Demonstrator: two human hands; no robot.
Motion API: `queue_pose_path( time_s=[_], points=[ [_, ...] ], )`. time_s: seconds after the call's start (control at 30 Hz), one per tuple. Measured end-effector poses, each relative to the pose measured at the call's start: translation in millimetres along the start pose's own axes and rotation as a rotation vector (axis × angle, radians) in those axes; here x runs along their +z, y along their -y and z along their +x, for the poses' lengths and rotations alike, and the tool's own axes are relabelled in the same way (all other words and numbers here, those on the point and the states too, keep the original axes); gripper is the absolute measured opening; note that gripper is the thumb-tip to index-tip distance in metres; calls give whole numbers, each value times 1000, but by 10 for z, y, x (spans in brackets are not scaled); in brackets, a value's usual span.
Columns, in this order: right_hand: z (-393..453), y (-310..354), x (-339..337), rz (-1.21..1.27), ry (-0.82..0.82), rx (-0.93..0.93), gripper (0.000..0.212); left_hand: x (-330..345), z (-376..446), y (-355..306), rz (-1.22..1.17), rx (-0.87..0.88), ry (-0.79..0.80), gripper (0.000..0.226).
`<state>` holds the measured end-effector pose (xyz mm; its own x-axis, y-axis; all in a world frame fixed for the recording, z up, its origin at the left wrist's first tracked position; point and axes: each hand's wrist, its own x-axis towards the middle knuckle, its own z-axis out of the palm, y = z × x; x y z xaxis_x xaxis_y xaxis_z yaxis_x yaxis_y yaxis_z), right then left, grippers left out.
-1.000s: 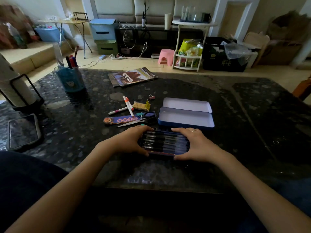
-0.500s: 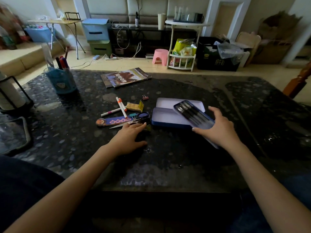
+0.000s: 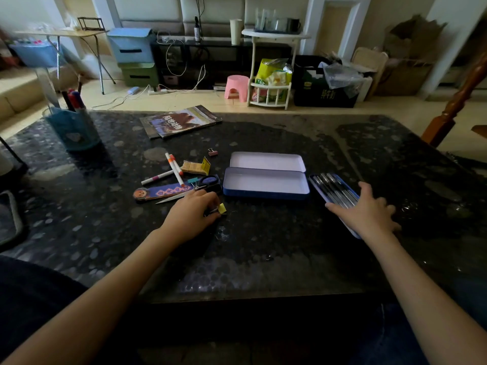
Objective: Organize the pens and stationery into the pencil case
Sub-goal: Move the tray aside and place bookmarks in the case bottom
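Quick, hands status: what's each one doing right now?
Left hand: fingers curled on a small yellow binder clip on the table.
Right hand: open, flat on the pack of pens beside the pencil case.

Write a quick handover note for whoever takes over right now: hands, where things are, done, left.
Left hand: fingers curled on a small yellow clip.
Right hand: flat on the tray of black pens, right of the case; no closed grip.
Pencil case: open, nothing in it.
Markers, scissors, bookmark: loose, left of the case.
Done: nothing packed. Left: everything.
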<state>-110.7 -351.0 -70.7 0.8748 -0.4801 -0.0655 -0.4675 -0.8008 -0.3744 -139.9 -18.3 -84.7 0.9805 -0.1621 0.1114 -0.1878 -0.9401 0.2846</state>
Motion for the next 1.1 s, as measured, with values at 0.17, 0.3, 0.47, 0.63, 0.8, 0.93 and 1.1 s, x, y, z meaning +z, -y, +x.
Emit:
queue_pose_path(
  time_s=[0.17, 0.3, 0.47, 0.63, 0.8, 0.93, 1.1],
  points=[
    [-12, 16, 65, -88, 40, 16, 99, -8, -9, 16, 6, -6, 13, 24],
    [-54, 90, 92, -149, 100, 10, 98, -10, -15, 16, 12, -11, 16, 24],
    [-94, 166, 162, -191, -10, -274, 79, 7, -8, -3, 27, -23, 14, 23],
    [-242, 444, 291, -196, 47, -697, 60, 12, -61, -20, 79, -62, -29, 21],
    [-307, 559, 405, -138, 202, -791, 52, -35, -103, 32, 75, -177, -107, 13],
    [-317, 532, 341, -118, 179, -795, 21, -39, -84, 91, 34, -257, -153, 7],
    [-329, 526, 153, -181, 411, -756, 17, -24, -79, 64, 12, -255, -160, 10]
  ],
)
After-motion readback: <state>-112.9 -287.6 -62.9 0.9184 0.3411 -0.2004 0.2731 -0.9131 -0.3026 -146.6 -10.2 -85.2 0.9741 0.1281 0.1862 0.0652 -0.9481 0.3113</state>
